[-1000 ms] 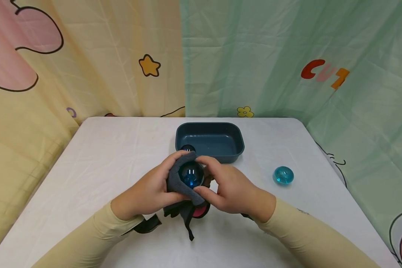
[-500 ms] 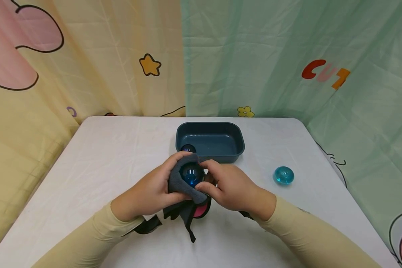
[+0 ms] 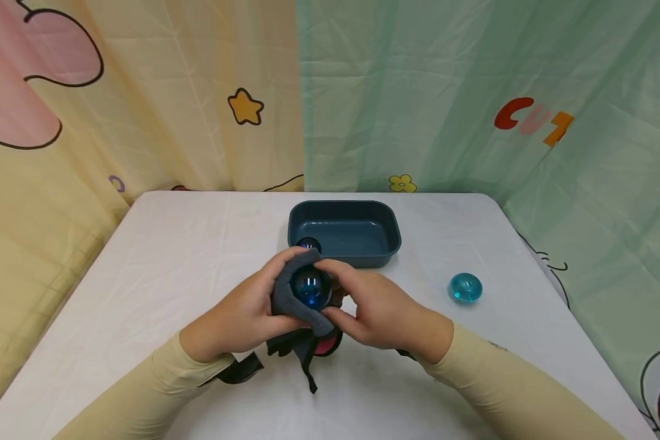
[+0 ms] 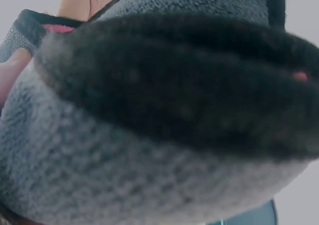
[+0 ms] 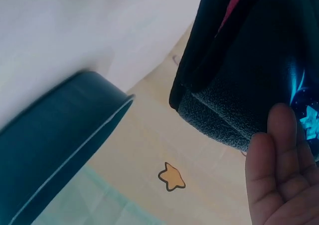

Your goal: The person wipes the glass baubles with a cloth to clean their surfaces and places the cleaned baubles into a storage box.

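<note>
In the head view, a clear blue glass ball (image 3: 311, 287) sits inside a folded grey cloth (image 3: 287, 299) above the table. My left hand (image 3: 244, 311) grips the cloth around the ball's left side, thumb below and fingers above. From the other side my right hand (image 3: 382, 308) holds the ball, its thumb and forefinger at the edge. The left wrist view is filled by the cloth (image 4: 114, 155) with its dark border. Seen from the right wrist, fingertips (image 5: 284, 120) lie against the ball (image 5: 311, 120), where a bright star-like shape shows. A pink patch hangs under the cloth.
Just behind the hands stands a dark blue plastic tub (image 3: 382, 261), with a dark glass ball (image 3: 309, 243) in its near left corner. A teal glass ball (image 3: 465, 287) rests on the white-covered table (image 3: 528, 366) at the right. Printed curtains surround the table's back and sides.
My right fingers draw back to the ball's right edge, then spread over it again. Both hands, with cloth and ball, shift slightly right and then back left. Tub and teal ball stay put.
</note>
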A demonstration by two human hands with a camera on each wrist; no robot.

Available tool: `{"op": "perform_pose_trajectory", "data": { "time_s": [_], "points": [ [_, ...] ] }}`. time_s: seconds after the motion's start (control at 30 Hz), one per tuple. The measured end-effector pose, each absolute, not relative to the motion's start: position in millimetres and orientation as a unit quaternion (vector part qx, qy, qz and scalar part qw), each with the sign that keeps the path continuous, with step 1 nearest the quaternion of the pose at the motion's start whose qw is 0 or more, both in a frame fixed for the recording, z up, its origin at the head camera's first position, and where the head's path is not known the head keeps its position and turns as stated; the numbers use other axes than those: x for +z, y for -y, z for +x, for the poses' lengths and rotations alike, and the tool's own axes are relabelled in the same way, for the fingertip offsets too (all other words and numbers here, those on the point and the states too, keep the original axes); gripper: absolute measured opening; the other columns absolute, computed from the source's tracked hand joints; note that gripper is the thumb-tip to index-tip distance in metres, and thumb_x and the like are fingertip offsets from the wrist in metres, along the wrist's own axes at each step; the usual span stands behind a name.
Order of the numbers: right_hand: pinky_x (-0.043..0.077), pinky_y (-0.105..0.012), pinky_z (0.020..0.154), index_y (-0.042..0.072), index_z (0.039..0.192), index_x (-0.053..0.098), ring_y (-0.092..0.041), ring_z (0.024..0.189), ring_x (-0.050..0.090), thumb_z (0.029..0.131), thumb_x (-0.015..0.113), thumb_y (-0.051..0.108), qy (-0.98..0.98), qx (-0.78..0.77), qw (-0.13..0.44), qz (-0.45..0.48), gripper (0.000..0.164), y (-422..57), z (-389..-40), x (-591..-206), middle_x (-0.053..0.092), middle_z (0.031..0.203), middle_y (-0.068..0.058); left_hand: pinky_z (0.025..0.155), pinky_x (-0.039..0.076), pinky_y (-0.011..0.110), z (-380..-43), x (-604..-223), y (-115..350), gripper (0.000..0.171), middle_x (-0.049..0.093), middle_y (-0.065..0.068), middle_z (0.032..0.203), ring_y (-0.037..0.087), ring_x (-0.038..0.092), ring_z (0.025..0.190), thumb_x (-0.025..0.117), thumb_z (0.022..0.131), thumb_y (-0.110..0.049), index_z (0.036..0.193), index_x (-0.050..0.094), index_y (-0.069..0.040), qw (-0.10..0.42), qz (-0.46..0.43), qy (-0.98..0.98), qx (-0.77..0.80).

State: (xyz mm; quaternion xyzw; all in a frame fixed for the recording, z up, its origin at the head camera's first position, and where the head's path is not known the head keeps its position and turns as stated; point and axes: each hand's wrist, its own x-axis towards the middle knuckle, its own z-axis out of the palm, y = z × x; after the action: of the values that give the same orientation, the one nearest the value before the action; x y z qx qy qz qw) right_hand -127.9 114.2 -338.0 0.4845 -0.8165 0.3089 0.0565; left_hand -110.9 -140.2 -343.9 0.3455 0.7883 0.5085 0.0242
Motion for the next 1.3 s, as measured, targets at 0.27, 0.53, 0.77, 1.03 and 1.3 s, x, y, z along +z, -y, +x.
{"op": "perform_pose_trajectory", "data": {
  "time_s": [0.27,0.53,0.77,1.03,1.3],
  "points": [
    [0.058,-0.023,0.075,0.0,0.146,0.045,-0.01,0.086,0.073,0.098,0.076,0.02,0.847,0.272,0.052,0.453,0.061,-115.4,-125.1,-335.1,0.077,0.102,-0.002,0.11,0.05,0.027,-109.1,-340.7,138.3,0.089,0.057,0.006,0.149,0.019,0.062,0.127,0.085,0.09,-0.01,0.161,0.031,-0.018,0.023,0.345,-0.792,0.503],
    [0.056,-0.022,0.071,0.001,0.133,0.056,-0.006,0.082,0.069,0.102,0.071,0.027,0.859,0.312,-0.005,0.405,0.043,-112.5,-125.7,-338.7,0.076,0.096,0.0,0.109,0.051,0.029,-107.6,-340.4,137.1,0.089,0.06,0.003,0.144,0.018,0.063,0.125,0.086,0.09,-0.013,0.16,0.032,-0.021,0.03,0.341,-0.798,0.496],
    [0.06,-0.025,0.084,-0.001,0.148,0.038,-0.006,0.09,0.07,0.099,0.072,0.015,0.816,0.328,0.039,0.474,0.061,-115.1,-127.8,-342.0,0.073,0.107,-0.003,0.112,0.048,0.028,-110.1,-340.3,138.8,0.093,0.058,0.006,0.149,0.019,0.062,0.128,0.086,0.089,-0.01,0.162,0.029,-0.016,0.017,0.352,-0.793,0.497],
    [0.059,-0.026,0.078,-0.002,0.148,0.039,-0.013,0.087,0.072,0.097,0.077,0.016,0.828,0.259,0.095,0.489,0.066,-117.2,-128.2,-339.1,0.074,0.104,-0.005,0.112,0.048,0.028,-108.7,-336.8,137.3,0.09,0.058,0.005,0.148,0.019,0.061,0.128,0.085,0.09,-0.01,0.161,0.031,-0.018,0.018,0.35,-0.793,0.498],
    [0.05,-0.02,0.062,0.003,0.122,0.06,-0.004,0.07,0.062,0.105,0.063,0.042,0.845,0.287,0.064,0.447,0.042,-116.9,-128.5,-341.2,0.071,0.082,0.003,0.109,0.051,0.032,-104.7,-334.3,134.5,0.087,0.061,0.002,0.141,0.017,0.063,0.123,0.085,0.09,-0.014,0.159,0.032,-0.02,0.028,0.348,-0.803,0.482]
  ]
}}
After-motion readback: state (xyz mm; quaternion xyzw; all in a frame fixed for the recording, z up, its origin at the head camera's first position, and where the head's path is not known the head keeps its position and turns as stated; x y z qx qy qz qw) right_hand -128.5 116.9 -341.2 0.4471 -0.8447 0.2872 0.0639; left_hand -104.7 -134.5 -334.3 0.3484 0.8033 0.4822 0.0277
